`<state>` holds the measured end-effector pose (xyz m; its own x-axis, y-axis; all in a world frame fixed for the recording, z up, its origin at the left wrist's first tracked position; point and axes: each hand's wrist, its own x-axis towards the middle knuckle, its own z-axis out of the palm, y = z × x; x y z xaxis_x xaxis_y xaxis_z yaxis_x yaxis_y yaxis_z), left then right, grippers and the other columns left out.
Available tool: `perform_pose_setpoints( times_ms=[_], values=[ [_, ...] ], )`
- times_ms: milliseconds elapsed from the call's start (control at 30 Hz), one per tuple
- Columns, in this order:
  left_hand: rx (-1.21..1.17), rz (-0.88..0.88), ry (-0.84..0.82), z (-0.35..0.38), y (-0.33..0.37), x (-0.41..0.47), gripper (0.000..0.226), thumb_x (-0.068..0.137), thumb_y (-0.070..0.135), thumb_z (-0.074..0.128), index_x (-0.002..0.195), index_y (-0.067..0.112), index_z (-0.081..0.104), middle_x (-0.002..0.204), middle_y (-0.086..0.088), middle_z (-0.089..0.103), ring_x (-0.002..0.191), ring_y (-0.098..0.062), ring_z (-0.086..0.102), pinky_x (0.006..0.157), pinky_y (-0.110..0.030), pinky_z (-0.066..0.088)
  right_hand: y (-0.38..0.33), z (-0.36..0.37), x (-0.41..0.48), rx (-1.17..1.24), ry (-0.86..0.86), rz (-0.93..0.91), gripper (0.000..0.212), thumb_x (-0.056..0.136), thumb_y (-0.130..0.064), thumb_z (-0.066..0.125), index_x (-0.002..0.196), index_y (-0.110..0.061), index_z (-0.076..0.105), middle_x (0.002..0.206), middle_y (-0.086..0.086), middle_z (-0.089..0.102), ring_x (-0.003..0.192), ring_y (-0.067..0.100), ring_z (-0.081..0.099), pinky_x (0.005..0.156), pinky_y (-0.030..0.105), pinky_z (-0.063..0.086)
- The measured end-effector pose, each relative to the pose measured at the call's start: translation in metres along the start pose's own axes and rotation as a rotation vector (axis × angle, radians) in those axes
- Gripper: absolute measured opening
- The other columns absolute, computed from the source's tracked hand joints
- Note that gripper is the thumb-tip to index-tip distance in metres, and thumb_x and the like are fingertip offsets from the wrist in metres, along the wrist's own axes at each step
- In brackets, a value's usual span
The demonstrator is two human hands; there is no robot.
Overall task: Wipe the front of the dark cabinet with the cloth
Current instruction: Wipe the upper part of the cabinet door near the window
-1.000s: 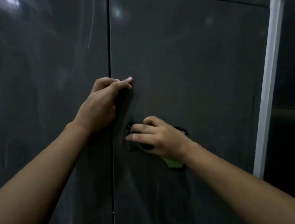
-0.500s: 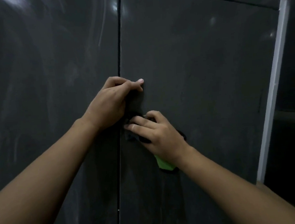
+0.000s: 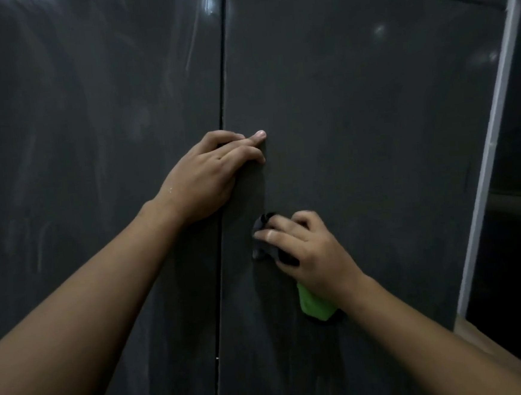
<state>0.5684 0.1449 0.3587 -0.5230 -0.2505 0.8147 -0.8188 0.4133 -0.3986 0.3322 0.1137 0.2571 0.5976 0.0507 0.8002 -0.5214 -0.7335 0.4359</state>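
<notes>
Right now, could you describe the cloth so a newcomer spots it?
Start at the dark cabinet, on its right-hand door near the seam. The right hand grips the cloth there; its bright green end below the wrist is the only vivid colour.

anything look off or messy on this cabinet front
Only pale smeary streaks on the left door, mostly its upper part; the right door looks more even. No damage shows. The right hand presses the cloth there.
</notes>
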Motion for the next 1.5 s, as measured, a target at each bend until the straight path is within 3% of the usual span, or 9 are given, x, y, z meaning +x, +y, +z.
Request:
perform_pose_setpoints(
  times_ms=[133,333,467,600,767,933,1100,1267,1500],
  values=[
    [-0.002,-0.007,-0.009,-0.002,0.003,-0.001,0.039,0.1,0.025,0.033,0.129,0.02,0.058,0.152,0.001,0.047,0.134,-0.024,0.041,0.108,-0.029,0.032,0.002,-0.008,-0.009,0.12,-0.159,-0.065,0.034,0.084,-0.024,0.065,0.116,-0.021,0.075,0.124,-0.006,0.068,0.091,0.02,0.054,0.087,0.029,0.046],
    [-0.054,-0.01,0.03,0.002,0.001,-0.001,0.037,0.096,0.011,0.042,0.129,0.019,0.058,0.15,0.004,0.05,0.13,-0.022,0.045,0.109,-0.026,0.035,0.015,-0.017,0.036,0.021,0.147,0.226,0.046,0.08,-0.011,0.074,0.125,-0.013,0.07,0.13,0.002,0.066,0.093,0.019,0.057,0.092,0.025,0.038],
    [-0.155,-0.042,0.042,-0.001,-0.002,-0.001,0.043,0.092,0.001,0.048,0.131,0.018,0.058,0.147,0.01,0.05,0.13,-0.017,0.043,0.109,-0.015,0.032,-0.008,0.011,0.041,0.082,-0.09,-0.104,0.042,0.084,-0.014,0.072,0.126,-0.012,0.069,0.129,0.008,0.066,0.102,0.025,0.053,0.095,0.032,0.039],
    [-0.191,-0.056,0.062,-0.004,-0.001,-0.002,0.042,0.094,-0.005,0.054,0.13,0.016,0.059,0.137,0.017,0.049,0.13,-0.015,0.042,0.107,-0.004,0.024,-0.009,0.009,0.049,0.116,-0.334,-0.323,0.032,0.089,-0.018,0.071,0.121,-0.016,0.073,0.127,0.005,0.068,0.09,0.03,0.058,0.084,0.041,0.049],
    [-0.141,-0.057,0.018,-0.005,0.0,-0.002,0.039,0.095,0.018,0.045,0.132,0.021,0.058,0.147,0.008,0.051,0.132,-0.015,0.041,0.108,-0.012,0.026,0.019,-0.017,0.055,-0.02,0.059,0.083,0.04,0.089,-0.02,0.062,0.128,-0.013,0.068,0.132,0.003,0.064,0.096,0.025,0.052,0.092,0.032,0.043],
    [-0.034,-0.008,0.004,0.0,0.0,-0.002,0.045,0.091,0.002,0.056,0.132,0.021,0.058,0.151,0.005,0.047,0.134,-0.02,0.041,0.114,-0.017,0.021,0.007,-0.005,0.02,0.037,-0.163,-0.157,0.036,0.09,-0.021,0.061,0.124,-0.012,0.07,0.131,0.008,0.064,0.096,0.022,0.049,0.092,0.031,0.042],
    [0.128,0.021,-0.012,0.005,0.002,-0.004,0.039,0.098,0.027,0.045,0.135,0.022,0.056,0.156,0.001,0.041,0.136,-0.026,0.044,0.116,-0.039,0.032,0.014,-0.018,-0.021,0.039,-0.276,-0.162,0.034,0.095,-0.023,0.058,0.127,-0.017,0.069,0.132,0.002,0.063,0.095,0.026,0.054,0.091,0.032,0.044],
    [0.196,0.029,-0.006,0.007,0.006,-0.006,0.04,0.098,0.031,0.044,0.135,0.022,0.056,0.156,-0.003,0.04,0.136,-0.03,0.042,0.118,-0.044,0.028,0.045,-0.04,-0.028,-0.115,0.142,0.32,0.048,0.081,-0.01,0.071,0.128,-0.01,0.067,0.13,0.008,0.064,0.098,0.023,0.049,0.096,0.02,0.033],
    [0.197,-0.02,-0.01,0.01,0.016,-0.01,0.043,0.099,0.032,0.039,0.137,0.022,0.055,0.157,-0.004,0.038,0.14,-0.031,0.037,0.122,-0.044,0.017,0.04,-0.041,-0.091,-0.033,-0.209,0.124,0.055,0.073,-0.006,0.085,0.125,-0.014,0.069,0.131,0.002,0.061,0.096,0.021,0.048,0.091,0.025,0.043]
  ],
)
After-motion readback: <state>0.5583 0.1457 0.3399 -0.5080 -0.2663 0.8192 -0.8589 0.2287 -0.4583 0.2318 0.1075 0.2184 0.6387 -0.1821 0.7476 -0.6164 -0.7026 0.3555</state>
